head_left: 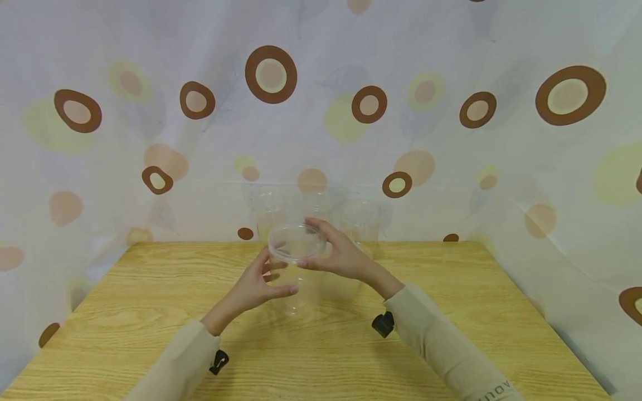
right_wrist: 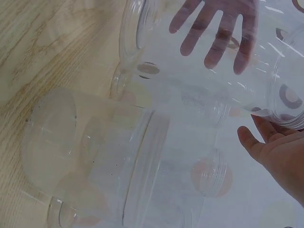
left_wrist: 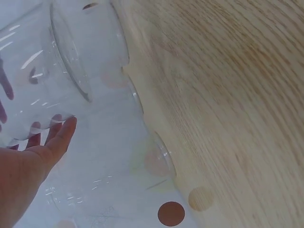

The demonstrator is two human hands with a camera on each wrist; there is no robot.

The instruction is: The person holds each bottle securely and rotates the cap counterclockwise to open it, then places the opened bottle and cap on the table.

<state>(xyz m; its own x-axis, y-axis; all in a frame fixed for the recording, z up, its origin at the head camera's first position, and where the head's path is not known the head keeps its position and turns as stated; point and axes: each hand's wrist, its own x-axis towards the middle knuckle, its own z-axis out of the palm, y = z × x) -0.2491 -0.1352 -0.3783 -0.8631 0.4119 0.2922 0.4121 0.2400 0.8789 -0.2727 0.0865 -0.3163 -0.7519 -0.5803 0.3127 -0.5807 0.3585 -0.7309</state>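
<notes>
A tall clear jar (head_left: 307,291) with a round clear top (head_left: 297,240) stands upright between the hands, in front of me. My left hand (head_left: 253,287) grips its body from the left, thumb in front and fingers round the side. Through the see-through wall, the right wrist view shows those fingers spread along the jar (right_wrist: 156,42). My right hand (head_left: 346,256) holds the top at its rim, thumb at the near edge and fingers at the far edge. From the left wrist, the jar (left_wrist: 35,61) appears tilted by the camera angle.
Behind the held jar, more clear jars stand toward the back of the wooden table (head_left: 165,295): one at left (head_left: 271,203), one in the middle (head_left: 317,201), and a wider one at right (head_left: 362,217). A patterned sheet (head_left: 321,145) hangs along the back and sides.
</notes>
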